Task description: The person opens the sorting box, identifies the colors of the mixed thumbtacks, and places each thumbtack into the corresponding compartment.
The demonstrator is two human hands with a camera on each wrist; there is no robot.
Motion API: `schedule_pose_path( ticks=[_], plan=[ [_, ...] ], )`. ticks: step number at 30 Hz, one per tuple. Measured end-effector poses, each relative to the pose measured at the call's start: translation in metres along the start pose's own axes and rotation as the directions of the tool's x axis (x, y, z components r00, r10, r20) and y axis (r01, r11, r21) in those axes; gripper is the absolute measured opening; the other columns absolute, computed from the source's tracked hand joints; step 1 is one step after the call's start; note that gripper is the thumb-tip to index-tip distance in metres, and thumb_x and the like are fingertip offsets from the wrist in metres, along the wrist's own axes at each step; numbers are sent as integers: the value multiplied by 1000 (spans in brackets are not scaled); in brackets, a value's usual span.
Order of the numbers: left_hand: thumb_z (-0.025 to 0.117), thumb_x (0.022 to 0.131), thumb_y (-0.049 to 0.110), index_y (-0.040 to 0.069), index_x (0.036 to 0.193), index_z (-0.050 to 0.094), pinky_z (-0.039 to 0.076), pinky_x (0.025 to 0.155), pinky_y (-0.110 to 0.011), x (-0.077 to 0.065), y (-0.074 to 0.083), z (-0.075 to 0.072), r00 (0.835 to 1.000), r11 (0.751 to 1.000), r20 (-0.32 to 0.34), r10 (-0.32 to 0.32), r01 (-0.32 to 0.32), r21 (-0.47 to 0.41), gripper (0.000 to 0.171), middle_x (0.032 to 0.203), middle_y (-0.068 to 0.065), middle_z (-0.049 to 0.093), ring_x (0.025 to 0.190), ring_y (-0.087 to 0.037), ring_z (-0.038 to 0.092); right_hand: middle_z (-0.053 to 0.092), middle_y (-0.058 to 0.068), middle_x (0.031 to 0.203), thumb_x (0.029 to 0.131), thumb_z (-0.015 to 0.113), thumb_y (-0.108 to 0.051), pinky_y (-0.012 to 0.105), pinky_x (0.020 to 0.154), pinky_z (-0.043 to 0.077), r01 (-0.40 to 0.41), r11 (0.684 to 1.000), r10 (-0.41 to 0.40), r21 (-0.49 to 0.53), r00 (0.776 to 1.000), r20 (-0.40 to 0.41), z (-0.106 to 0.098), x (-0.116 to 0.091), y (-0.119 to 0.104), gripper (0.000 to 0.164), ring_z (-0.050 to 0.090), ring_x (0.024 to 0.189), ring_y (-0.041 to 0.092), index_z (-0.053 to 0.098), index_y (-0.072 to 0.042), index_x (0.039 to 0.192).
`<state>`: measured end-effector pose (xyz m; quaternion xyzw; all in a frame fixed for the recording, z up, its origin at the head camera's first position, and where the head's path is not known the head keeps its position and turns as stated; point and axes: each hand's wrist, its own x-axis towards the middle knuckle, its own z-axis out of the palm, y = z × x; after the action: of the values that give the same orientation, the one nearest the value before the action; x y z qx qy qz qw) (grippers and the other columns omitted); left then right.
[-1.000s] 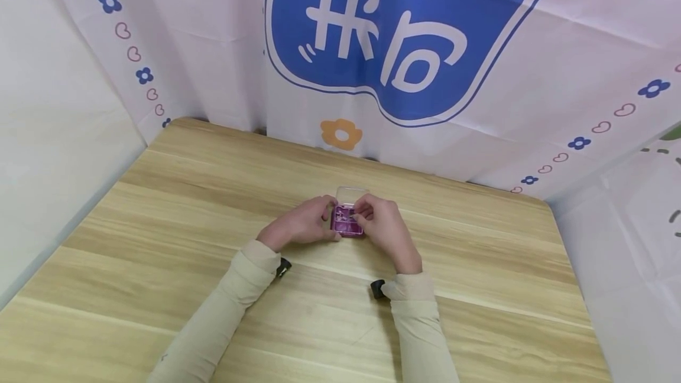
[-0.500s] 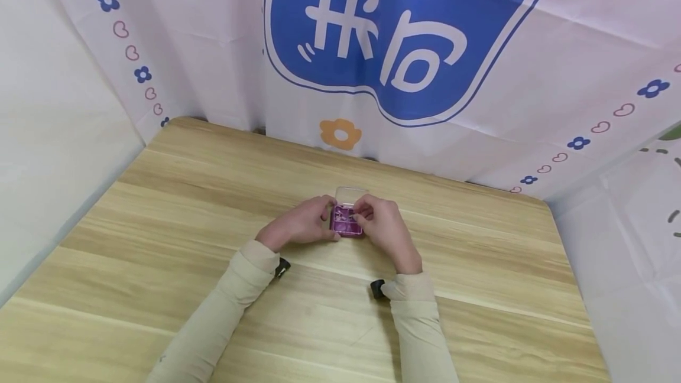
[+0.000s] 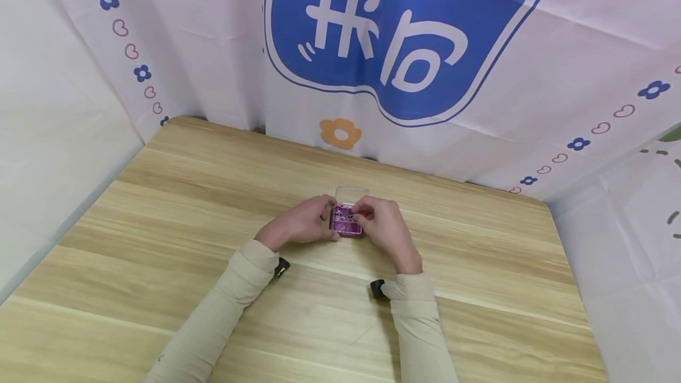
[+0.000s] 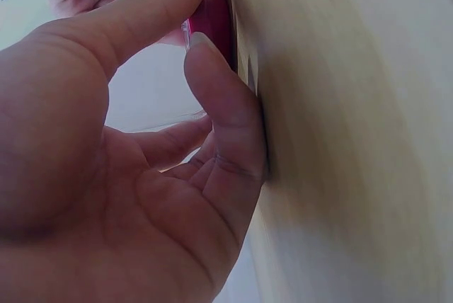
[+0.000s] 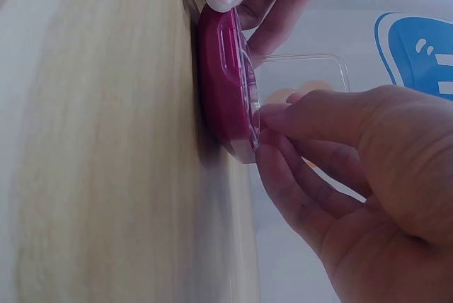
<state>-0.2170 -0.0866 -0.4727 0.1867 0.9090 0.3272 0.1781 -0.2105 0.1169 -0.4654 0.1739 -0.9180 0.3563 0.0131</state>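
Note:
A small purple pill box point(image 3: 347, 227) with a divided inside lies on the table, its clear lid point(image 3: 351, 195) raised at the back. Small pale bits show in its back left compartment. My left hand point(image 3: 304, 221) grips the box's left side, thumb at the front corner and fingers at the back. From the right, my right hand point(image 3: 384, 226) reaches over the back right compartment, thumb and forefinger pinched at a tiny item; what it is I cannot tell. In the right wrist view, those fingertips point(image 5: 272, 115) are right at the rim of the box.
The wooden table point(image 3: 255, 324) runs back to a white curtain point(image 3: 223, 75) with a blue emblem. White cloth point(image 3: 58, 135) also closes off the left side. Black wrist devices point(image 3: 378, 289) stick out at both cuffs.
The right fingertips have shifted very slightly at the back right compartment, where a little more of the inside shows. The left hand keeps its hold on the pill box.

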Motion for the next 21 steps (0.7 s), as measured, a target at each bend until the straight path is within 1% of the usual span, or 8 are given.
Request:
schedule_pose_path(
  ticks=[5, 8, 11, 14, 17, 21],
  plan=[
    [81, 71, 35, 5, 137, 38, 50, 77, -33, 1, -1, 0, 1000, 1000, 4, -5, 5, 12, 84, 102, -7, 57, 84, -16, 54, 71, 0, 89, 80, 73, -2, 29, 66, 55, -10, 1000, 10, -5, 1000, 8, -1, -1, 0, 13, 61, 73, 8, 71, -11, 89],
    [81, 70, 34, 5, 137, 38, 50, 76, -33, 0, -1, 1, 1000, 1000, 3, -5, 5, 16, 84, 101, -7, 57, 83, -16, 54, 71, -1, 90, 81, 72, -5, 30, 68, 55, -12, 1000, 12, -3, 999, 30, -8, -2, -1, 12, 61, 75, 9, 71, -12, 91],
    [81, 71, 34, 5, 137, 39, 50, 78, -34, 0, -1, 1, 1000, 1000, 0, -3, 3, 18, 84, 102, -7, 57, 84, -16, 55, 70, 0, 91, 82, 72, -9, 34, 71, 55, -18, 1000, 18, 8, 999, 49, -23, -6, -2, 12, 60, 77, 11, 70, -11, 94],
    [81, 71, 34, 5, 136, 39, 50, 80, -35, 0, 0, 1, 1000, 1000, 0, -2, 2, 17, 83, 103, -8, 57, 85, -16, 54, 69, 2, 92, 82, 72, -10, 37, 72, 55, -42, 999, 41, 10, 998, 54, -40, -11, 1, 15, 61, 79, 14, 69, -9, 96],
    [82, 71, 34, 5, 136, 39, 50, 80, -35, 0, 1, 1, 1000, 1000, -2, -7, 7, 10, 83, 104, -8, 57, 86, -16, 54, 69, 4, 92, 83, 71, -10, 40, 73, 54, -81, 997, 80, 1, 995, 62, -56, -17, 10, 17, 61, 80, 17, 67, -7, 100],
    [82, 71, 34, 6, 136, 39, 50, 78, -34, -1, 0, 1, 1000, 1000, -6, -9, 9, 8, 83, 103, -7, 56, 85, -16, 54, 68, 7, 91, 84, 70, -13, 43, 76, 53, -139, 990, 139, -8, 987, 83, -70, -24, 24, 21, 62, 82, 20, 65, -5, 103]
  ],
)
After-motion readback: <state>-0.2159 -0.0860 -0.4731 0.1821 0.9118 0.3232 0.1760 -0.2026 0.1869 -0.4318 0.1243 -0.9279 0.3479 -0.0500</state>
